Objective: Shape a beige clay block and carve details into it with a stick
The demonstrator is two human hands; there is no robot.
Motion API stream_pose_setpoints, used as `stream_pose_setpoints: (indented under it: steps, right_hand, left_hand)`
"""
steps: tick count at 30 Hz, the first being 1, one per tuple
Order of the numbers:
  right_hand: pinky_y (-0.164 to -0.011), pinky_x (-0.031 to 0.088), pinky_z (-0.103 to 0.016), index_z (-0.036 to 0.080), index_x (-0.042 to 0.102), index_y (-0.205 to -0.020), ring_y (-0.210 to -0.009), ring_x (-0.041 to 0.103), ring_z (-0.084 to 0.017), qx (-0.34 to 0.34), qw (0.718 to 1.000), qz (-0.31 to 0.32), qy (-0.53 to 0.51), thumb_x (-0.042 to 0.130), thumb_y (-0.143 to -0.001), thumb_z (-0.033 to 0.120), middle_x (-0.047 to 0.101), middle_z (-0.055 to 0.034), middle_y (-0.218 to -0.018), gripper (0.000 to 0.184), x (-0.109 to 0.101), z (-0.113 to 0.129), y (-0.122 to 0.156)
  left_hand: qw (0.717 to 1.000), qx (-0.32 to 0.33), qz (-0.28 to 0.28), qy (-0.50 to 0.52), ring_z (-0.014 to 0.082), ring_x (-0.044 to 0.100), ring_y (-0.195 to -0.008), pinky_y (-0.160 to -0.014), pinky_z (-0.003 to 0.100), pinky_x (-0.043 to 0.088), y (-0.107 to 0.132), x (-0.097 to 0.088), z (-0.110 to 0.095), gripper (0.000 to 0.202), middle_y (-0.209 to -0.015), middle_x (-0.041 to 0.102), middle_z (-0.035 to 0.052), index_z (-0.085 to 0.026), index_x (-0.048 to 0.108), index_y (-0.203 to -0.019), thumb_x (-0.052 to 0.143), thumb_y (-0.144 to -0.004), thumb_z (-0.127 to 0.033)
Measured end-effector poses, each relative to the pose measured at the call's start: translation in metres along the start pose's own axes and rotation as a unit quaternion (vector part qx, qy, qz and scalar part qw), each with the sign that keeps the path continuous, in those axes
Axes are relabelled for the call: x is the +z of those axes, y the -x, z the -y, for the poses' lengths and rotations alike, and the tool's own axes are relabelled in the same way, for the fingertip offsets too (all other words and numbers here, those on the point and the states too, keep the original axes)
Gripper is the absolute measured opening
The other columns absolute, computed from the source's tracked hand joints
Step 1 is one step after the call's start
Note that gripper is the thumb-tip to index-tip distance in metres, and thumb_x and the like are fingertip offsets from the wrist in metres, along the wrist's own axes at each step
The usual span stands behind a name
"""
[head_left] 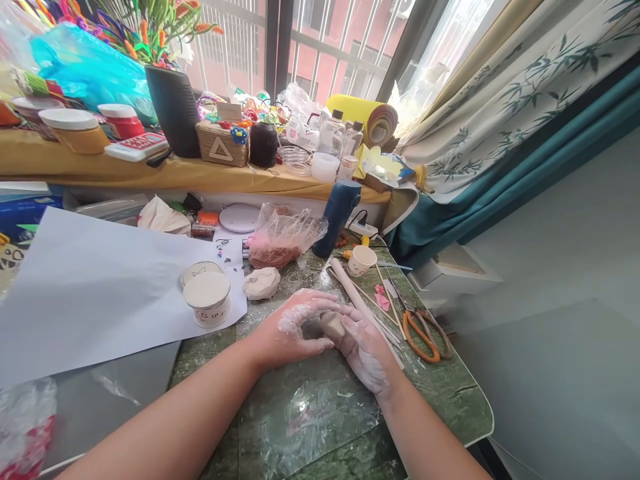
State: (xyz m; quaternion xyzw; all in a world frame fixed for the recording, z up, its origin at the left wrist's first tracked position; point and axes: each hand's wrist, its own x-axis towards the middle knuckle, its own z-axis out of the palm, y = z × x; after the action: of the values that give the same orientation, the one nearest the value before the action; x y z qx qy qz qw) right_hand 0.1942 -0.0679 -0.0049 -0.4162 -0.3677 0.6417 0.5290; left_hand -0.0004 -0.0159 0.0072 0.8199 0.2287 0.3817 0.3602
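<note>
Lump (pixel 332 326) of pale clay sits in the fingers of a person's right hand (pixel 367 350), above the middle of a green surface (pixel 450 407). The left hand (pixel 300 327) curves toward it from the other side, thumb and fingers spread apart; whether its fingertips touch the lump cannot be told. White residue coats both hands.

Below them lies a clear sheet (pixel 300 427) smeared with white. A rolling pin (pixel 345 277) slants just beyond the right hand, with thin sticks (pixel 391 300) near it and orange-handled scissors (pixel 411 312) farther right, close to the surface's edge. A paper cup (pixel 361 261) stands upright near the pin's far end.

Beyond the left hand rests a whitish slab (pixel 261 284), in front of a clear bag (pixel 275 253) with reddish-brown contents. A dark blue bottle (pixel 336 217) stands just right of the bag. To the left, a second cup (pixel 207 317), topped by a pale disc (pixel 206 291), stands on a large sheet of white paper (pixel 115 287).

Along the ledge (pixel 280 180) behind, a black vase (pixel 173 110), a box (pixel 223 143) marked with a triangle and a yellow roll (pixel 383 123) line up before a barred window.
</note>
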Motion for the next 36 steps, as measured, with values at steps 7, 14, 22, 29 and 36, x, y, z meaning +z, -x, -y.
stream_pose_setpoints:
  steps: [7,14,22,29,36]
  right_hand:
    - [-0.105,0.053,-0.052,0.028,0.065,-0.117,-0.126,0.061,-0.029,-0.325,0.893,-0.061,0.305,0.074,-0.091,0.029,0.062,-0.0104,-0.135,0.027,0.015,0.037,0.022]
    - [-0.106,0.053,-0.054,0.025,0.057,-0.132,-0.126,0.061,-0.032,-0.293,0.765,-0.030,0.573,0.074,-0.090,0.033,0.062,-0.0138,-0.136,0.046,0.009,-0.019,0.029]
    - [-0.099,0.056,-0.050,0.025,0.062,-0.120,-0.112,0.066,-0.028,-0.265,0.783,-0.006,0.562,0.065,-0.095,0.025,0.070,-0.0092,-0.119,0.026,0.022,-0.009,0.016]
    - [-0.106,0.052,-0.053,0.026,0.056,-0.129,-0.125,0.062,-0.029,-0.379,0.792,-0.059,0.474,0.067,-0.094,0.025,0.065,-0.0116,-0.130,0.037,0.016,0.019,0.021]
    - [-0.106,0.052,-0.052,0.023,0.056,-0.128,-0.125,0.060,-0.031,-0.288,0.774,-0.022,0.563,0.070,-0.090,0.033,0.064,-0.0134,-0.132,0.041,0.007,-0.019,0.017]
  left_hand:
    - [0.980,-0.113,-0.159,0.025,0.0229,0.063,-0.108,-0.096,0.039,0.050,0.001,-0.001,0.004,0.022,-0.115,0.070,0.0074,-0.023,0.067,-0.115,0.059,-0.095,-0.029]
    - [0.969,-0.139,-0.200,0.044,0.0221,0.063,-0.101,-0.092,0.037,0.049,-0.003,0.001,0.005,0.016,-0.105,0.071,0.0065,-0.021,0.068,-0.103,0.057,-0.095,-0.030]
    - [0.966,-0.153,-0.204,0.046,0.0220,0.063,-0.101,-0.094,0.038,0.048,-0.003,0.000,0.003,0.016,-0.103,0.070,0.0058,-0.021,0.068,-0.101,0.056,-0.096,-0.030]
    - [0.965,-0.158,-0.203,0.040,0.0221,0.063,-0.098,-0.092,0.038,0.048,-0.003,-0.001,0.003,0.016,-0.101,0.070,0.0057,-0.022,0.069,-0.100,0.056,-0.096,-0.031]
    - [0.965,-0.151,-0.208,0.056,0.0213,0.064,-0.100,-0.093,0.036,0.049,-0.002,0.002,0.008,0.015,-0.103,0.071,0.0049,-0.022,0.069,-0.101,0.058,-0.096,-0.030]
